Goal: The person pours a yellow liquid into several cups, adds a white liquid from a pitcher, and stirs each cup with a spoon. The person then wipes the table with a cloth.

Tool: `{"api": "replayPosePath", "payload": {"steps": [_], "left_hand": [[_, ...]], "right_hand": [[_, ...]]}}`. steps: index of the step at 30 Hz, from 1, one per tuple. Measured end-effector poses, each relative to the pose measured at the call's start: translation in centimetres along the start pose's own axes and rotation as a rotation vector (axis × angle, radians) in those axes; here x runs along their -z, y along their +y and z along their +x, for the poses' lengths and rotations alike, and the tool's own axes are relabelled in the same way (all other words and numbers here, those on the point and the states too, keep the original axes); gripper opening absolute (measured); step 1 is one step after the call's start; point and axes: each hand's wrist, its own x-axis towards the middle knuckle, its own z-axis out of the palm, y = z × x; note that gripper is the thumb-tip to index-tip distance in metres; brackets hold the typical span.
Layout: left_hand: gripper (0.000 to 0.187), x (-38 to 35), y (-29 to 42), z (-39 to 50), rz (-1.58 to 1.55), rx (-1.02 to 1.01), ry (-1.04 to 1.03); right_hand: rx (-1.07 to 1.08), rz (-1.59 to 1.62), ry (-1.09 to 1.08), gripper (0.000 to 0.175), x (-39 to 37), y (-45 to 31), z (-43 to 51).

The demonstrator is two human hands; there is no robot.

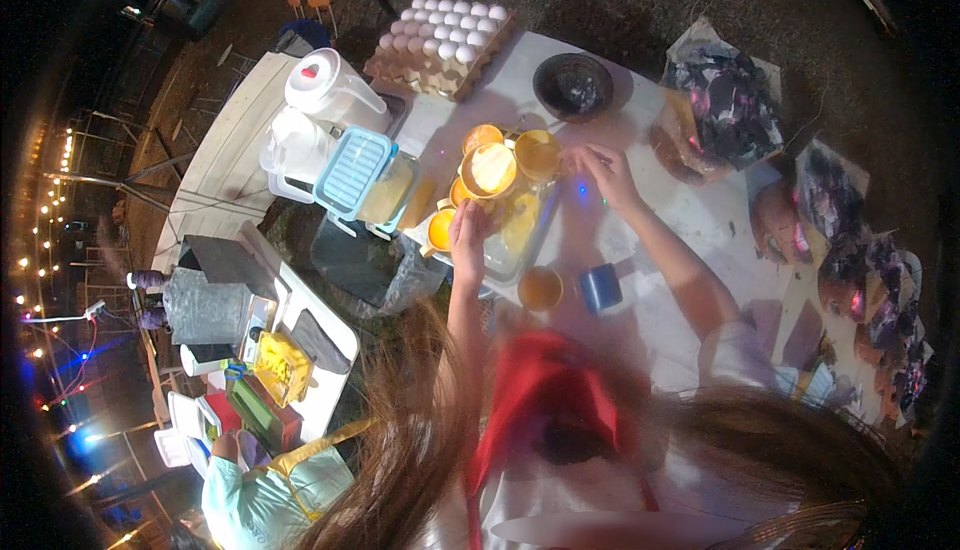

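Observation:
Several yellow-orange cups stand close together on the table. My left hand (469, 235) has its fingers at the lower edge of a cup with pale contents (488, 169), which looks raised over its neighbours; the grip is partly hidden. Beside that hand is a cup with bright orange contents (441, 230). My right hand (606, 175) has its fingertips bunched at the right rim of a tan cup (537, 155); whether they grip it is unclear. Below the cups lies a clear plastic container (517, 239) with yellowish contents.
An egg tray (442, 44), a dark bowl (573, 87) and white pitchers (330, 89) stand farther back. Nearer are a blue cup (601, 287) and a tan cup (540, 288). Clay stoves (724, 107) with glowing coals line the right. A person (277, 490) works at a left side table (330, 389).

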Motion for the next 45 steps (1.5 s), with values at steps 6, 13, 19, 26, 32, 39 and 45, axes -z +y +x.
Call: {"api": "replayPosePath", "payload": {"steps": [6,13,19,26,32,39,45], "left_hand": [[0.014,0.3,1.7,-3.8,-0.011,-0.028,0.087],[0.021,2.6,2.3,-8.8,0.034,0.009,0.128],[0.027,3.7,1.2,-11.1,0.1,0.08,0.257],[0.022,4.7,0.4,-11.9,-0.01,0.021,0.213],[0.023,6.1,-0.5,-12.9,0.129,0.012,0.292],[0.03,7.7,-2.6,-14.4,0.194,0.01,0.284],[0.028,8.6,-4.3,-15.2,0.23,0.004,0.32]], "right_hand": [[-0.033,-0.12,-0.073,0.027,-0.1,-0.7,-0.7],[0.017,0.206,0.048,0.03,0.2,0.1,-1.0],[-0.19,0.525,0.338,0.025,0.6,2.5,-0.4],[-0.417,1.187,0.646,0.028,2.4,4.6,0.1],[-0.533,0.951,0.198,0.025,1.5,2.8,-1.2],[-0.426,0.586,-0.183,0.029,-1.9,5.6,-2.3],[-0.618,0.588,0.004,0.03,-2.3,8.5,-3.4]]}}
